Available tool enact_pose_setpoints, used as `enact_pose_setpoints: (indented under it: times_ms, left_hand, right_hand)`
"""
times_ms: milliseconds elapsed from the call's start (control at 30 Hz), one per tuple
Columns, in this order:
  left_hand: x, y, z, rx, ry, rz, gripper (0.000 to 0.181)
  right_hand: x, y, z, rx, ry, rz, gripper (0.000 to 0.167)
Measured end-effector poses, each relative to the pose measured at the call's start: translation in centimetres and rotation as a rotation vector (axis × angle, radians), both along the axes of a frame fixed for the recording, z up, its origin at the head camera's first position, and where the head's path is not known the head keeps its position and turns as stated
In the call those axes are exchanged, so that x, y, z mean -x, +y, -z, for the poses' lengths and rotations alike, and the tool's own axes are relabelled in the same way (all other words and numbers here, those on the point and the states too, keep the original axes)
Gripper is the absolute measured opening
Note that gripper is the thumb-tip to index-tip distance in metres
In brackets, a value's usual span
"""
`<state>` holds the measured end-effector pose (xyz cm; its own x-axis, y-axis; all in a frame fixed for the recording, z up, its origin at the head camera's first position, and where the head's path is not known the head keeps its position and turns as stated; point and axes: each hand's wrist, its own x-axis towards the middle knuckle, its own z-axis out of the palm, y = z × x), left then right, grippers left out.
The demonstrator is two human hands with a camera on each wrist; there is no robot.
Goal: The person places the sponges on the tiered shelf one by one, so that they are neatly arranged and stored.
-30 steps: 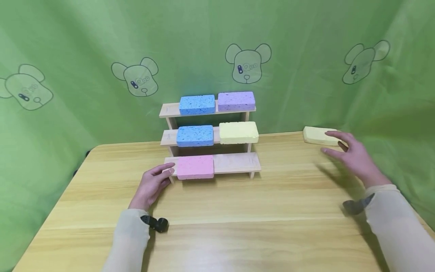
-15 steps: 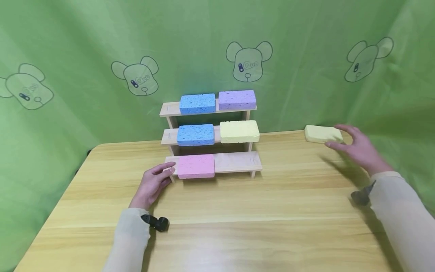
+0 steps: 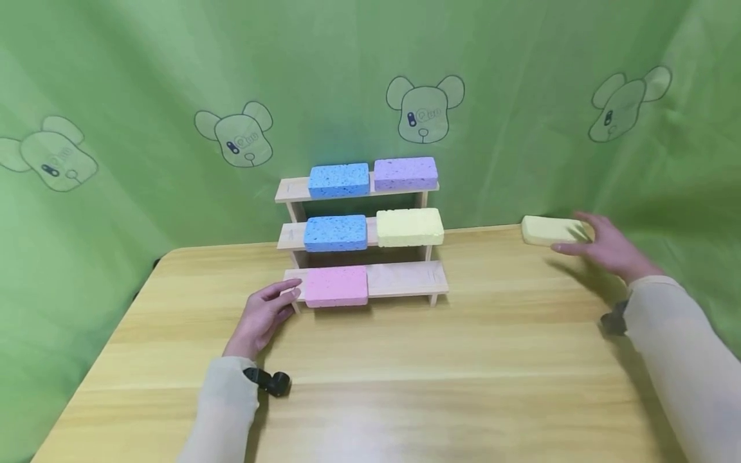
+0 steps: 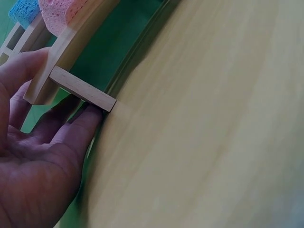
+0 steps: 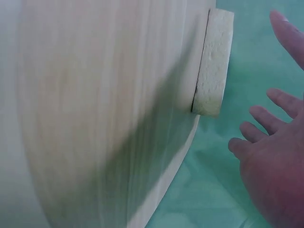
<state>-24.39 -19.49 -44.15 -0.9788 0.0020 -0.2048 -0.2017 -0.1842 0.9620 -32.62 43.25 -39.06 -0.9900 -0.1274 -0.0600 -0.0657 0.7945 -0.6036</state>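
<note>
A three-step wooden shelf rack (image 3: 405,280) stands on the table. My left hand (image 3: 263,315) grips the left end of its lowest step, thumb on top and fingers beside the leg (image 4: 83,89). Next to that thumb lies a pink sponge (image 3: 337,287). The middle step bears a blue sponge (image 3: 336,233) and a yellow one; the top step has another blue sponge (image 3: 339,180) and a purple sponge (image 3: 406,173). My right hand (image 3: 613,247) hovers with spread fingers over the right end of a pale yellow sponge (image 3: 550,230). In the right wrist view, a gap separates the fingers from this sponge (image 5: 213,64).
A green curtain (image 3: 486,128) with printed bear heads hangs right behind the table and along both sides. The wooden table (image 3: 405,366) stretches in front of the rack. The loose yellow sponge lies by the table's back edge.
My right hand has moved a little to the right, to the far end of the loose yellow sponge. My left hand keeps its grip on the rack. The head view has shifted slightly.
</note>
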Motion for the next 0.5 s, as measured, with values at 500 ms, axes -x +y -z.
enact_pose_setpoints:
  times_ms: [500]
  left_hand:
    - [-0.1,0.1,0.2,0.015,0.0,0.004,0.036]
  right_hand:
    - [2.3,1.8,1.7,-0.041,-0.035,-0.057,0.102]
